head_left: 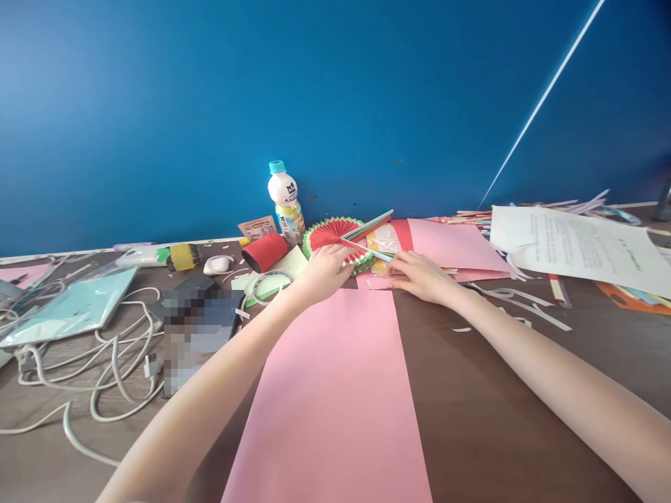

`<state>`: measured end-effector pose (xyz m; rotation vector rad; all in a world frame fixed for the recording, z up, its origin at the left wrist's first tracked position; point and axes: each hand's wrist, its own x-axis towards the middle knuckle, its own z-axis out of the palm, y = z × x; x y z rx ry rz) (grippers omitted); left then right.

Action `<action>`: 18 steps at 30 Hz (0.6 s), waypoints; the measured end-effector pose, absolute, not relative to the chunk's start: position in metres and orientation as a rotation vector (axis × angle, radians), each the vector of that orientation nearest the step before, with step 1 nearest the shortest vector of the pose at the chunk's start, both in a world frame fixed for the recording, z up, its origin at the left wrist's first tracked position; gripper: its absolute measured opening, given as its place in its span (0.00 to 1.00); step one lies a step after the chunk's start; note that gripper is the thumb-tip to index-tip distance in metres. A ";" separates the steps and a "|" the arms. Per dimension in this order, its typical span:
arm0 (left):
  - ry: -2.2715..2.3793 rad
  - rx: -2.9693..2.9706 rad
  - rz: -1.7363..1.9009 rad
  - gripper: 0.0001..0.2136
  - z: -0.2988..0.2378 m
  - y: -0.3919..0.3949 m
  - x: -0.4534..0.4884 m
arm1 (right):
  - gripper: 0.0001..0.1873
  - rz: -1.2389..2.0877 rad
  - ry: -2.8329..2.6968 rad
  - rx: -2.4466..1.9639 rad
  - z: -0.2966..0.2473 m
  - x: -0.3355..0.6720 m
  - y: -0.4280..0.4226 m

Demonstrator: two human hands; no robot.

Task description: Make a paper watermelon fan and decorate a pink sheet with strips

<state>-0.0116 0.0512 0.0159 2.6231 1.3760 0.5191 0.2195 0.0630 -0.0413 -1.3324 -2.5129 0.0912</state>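
A long pink paper sheet (335,391) lies lengthwise in front of me, its near end running out of view. My left hand (326,271) is at the sheet's far end, fingers loosely stretched over the near edge of a round pleated paper fan (331,234), red with a green and white rim. My right hand (422,274) is to the right, fingers apart and slightly bent, by the near edge of a pile with a folded pink paper (453,244). A pale folded paper strip (373,251) slants between the fan and my right fingertips. Neither hand visibly lifts anything.
A bottle with a blue cap (286,202) stands against the blue wall, beside a red cup-like object (265,252) lying on its side. White cables (118,377) and a light-blue packet (73,307) lie left. Printed paper (576,244) and paper strips (529,304) lie right.
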 end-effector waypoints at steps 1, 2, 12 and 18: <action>1.372 2.599 0.498 0.16 0.019 0.040 -0.018 | 0.13 0.076 -2.492 -1.333 -0.041 0.219 0.063; 1.352 2.586 0.460 0.16 0.021 0.030 -0.024 | 0.13 0.073 -2.466 -1.337 -0.040 0.218 0.062; 1.280 2.545 0.005 0.23 -0.006 -0.039 -0.068 | 0.11 0.440 -2.440 -1.260 -0.032 0.229 0.058; 1.318 2.575 -0.088 0.28 -0.016 -0.055 -0.070 | 0.07 0.409 -2.322 -1.134 -0.037 0.224 0.053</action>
